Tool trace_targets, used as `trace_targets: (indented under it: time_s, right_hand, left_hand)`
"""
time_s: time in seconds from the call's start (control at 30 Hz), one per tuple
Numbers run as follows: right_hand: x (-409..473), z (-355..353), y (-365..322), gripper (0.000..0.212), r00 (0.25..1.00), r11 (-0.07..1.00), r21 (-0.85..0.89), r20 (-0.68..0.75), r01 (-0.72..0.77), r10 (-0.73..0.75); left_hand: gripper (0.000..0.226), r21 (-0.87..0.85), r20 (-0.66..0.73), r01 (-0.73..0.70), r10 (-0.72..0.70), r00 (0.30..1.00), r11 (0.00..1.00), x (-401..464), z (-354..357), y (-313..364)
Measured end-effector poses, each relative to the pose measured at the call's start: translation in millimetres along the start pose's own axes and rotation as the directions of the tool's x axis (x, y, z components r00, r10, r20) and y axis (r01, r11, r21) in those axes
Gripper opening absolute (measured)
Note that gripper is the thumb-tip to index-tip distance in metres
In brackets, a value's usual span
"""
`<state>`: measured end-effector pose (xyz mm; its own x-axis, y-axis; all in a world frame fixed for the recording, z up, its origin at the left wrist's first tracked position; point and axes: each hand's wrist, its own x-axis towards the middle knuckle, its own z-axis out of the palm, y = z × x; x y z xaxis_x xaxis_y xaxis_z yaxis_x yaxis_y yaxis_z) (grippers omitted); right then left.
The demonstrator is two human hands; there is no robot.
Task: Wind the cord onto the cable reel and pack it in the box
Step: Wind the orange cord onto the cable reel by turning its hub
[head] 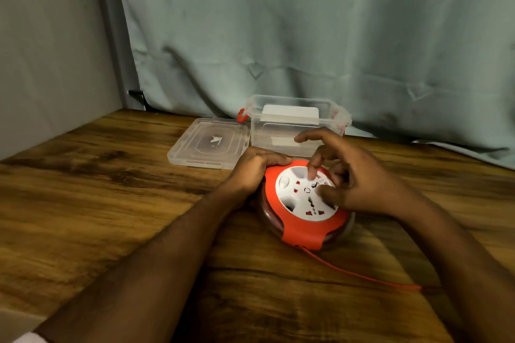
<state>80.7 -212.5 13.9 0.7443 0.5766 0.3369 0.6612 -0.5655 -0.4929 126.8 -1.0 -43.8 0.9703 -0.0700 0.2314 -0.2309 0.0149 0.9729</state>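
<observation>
The round cable reel [302, 227] lies flat on the wooden table, with a red frame, a white socket face and a clear rim showing wound red cord. My left hand [255, 168] grips the reel's left edge. My right hand [351, 175] rests on the white face, a fingertip and the thumb pressed into its recesses. A thin red cord [362, 276] runs out of the reel's near side toward the right, under my right forearm. Behind the reel stands the clear plastic box [278, 131], open, with red latches.
The box's clear lid [209, 145] lies flat to the left of the box. A grey-green curtain [306, 36] hangs behind the table, and a grey wall [50, 50] closes the left side. The table [111, 203] stretches bare to the left and front.
</observation>
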Motion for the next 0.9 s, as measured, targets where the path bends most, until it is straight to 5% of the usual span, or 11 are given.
trace_targets:
  time_s: [0.1, 0.23, 0.57, 0.9]
  right_hand:
    - [-0.5, -5.2, 5.0, 0.112, 0.993, 0.999, 0.034, 0.118, -0.02, 0.016]
    - [0.6, -2.6, 7.0, 0.121, 0.986, 0.998, -0.005, 0.154, -0.068, 0.068]
    - [-3.3, -9.3, 4.2, 0.096, 0.983, 0.987, 0.087, 0.137, -0.132, 0.119]
    - [-1.8, -2.6, -3.6, 0.076, 0.986, 0.97, -0.193, 0.049, -0.147, 0.159]
  left_hand:
    - [0.015, 0.018, 0.021, -0.017, 0.016, 1.0, 1.0, -0.7, 0.4, 1.2]
    - [0.016, 0.046, 0.044, -0.026, 0.024, 0.999, 0.999, -2.5, 0.2, 3.0]
    - [0.016, 0.026, 0.01, 0.026, -0.026, 1.0, 0.999, -5.5, 1.1, 8.3]
    - [0.022, 0.027, 0.026, 0.069, -0.07, 0.997, 0.997, -7.1, 0.8, 9.5]
